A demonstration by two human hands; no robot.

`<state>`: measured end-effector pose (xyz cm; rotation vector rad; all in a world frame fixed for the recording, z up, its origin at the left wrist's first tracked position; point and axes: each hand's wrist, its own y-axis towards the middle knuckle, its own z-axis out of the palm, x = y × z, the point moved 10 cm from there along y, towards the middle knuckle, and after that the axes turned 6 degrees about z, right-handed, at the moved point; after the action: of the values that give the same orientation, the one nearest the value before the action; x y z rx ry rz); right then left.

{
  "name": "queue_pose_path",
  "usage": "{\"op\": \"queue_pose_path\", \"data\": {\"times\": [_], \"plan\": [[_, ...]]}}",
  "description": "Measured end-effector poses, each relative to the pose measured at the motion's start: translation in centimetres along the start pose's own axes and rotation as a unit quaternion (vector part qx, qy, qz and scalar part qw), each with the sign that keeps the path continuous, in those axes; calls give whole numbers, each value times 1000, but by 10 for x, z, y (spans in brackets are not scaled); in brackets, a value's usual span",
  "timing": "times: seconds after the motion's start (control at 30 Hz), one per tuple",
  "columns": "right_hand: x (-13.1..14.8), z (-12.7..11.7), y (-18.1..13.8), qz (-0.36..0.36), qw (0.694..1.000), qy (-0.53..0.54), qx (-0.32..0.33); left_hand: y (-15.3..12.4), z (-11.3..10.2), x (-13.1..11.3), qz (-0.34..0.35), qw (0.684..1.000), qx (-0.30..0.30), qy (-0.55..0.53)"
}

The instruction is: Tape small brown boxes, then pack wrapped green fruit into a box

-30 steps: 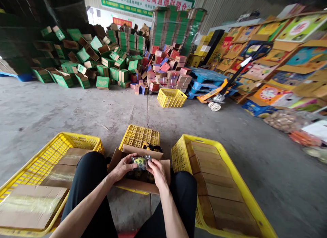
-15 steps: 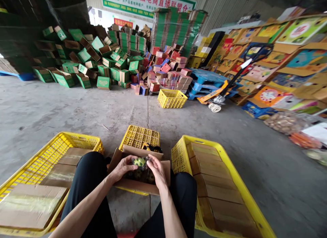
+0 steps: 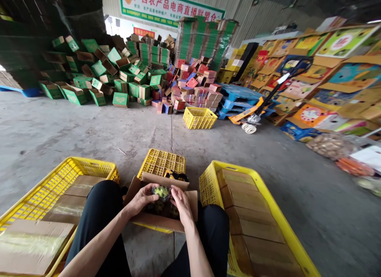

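An open cardboard box (image 3: 149,219) rests on an upturned yellow crate (image 3: 162,162) between my knees. Over it, my left hand (image 3: 141,197) and my right hand (image 3: 180,201) are both closed on a small yellow-green fruit in clear plastic wrap (image 3: 161,191). More wrapped fruit lies dark inside the box under my hands. A tape dispenser (image 3: 176,175) sits just behind the box's rear flap.
A yellow crate (image 3: 208,179) on my right and another yellow crate (image 3: 59,177) on my left each hold sealed cardboard boxes. Beyond lie bare concrete floor, a further yellow crate (image 3: 199,118), a pallet jack (image 3: 253,114) and heaps of green and red cartons (image 3: 119,78).
Both hands have turned the wrapped fruit and shifted it slightly to the left over the box. My head has tilted, so the scene sits lower in view.
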<state>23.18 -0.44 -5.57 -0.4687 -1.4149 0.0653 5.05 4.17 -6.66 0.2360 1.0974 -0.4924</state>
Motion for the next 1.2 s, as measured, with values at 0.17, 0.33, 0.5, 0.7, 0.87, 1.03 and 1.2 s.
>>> {"op": "queue_pose_path", "data": {"times": [0.17,0.33,0.5,0.7,0.87,1.03,1.2], "plan": [[-1,10,-4,10,999,-9,50,2,-3,6,-8,1000,6,5],[7,10,-3,-43,994,-77,57,3,-2,6,-5,1000,20,18],[20,11,-10,-131,974,-183,21,1,2,-3,19,998,27,56],[14,19,-8,-106,976,-188,31,1,0,7,-6,999,32,24],[7,24,-3,-55,995,-24,79,4,4,12,8,998,40,-44],[5,28,-5,-30,993,55,100,2,28,6,20,990,130,-54],[2,30,-5,-30,991,82,102,1,28,8,1,990,128,-52]]}}
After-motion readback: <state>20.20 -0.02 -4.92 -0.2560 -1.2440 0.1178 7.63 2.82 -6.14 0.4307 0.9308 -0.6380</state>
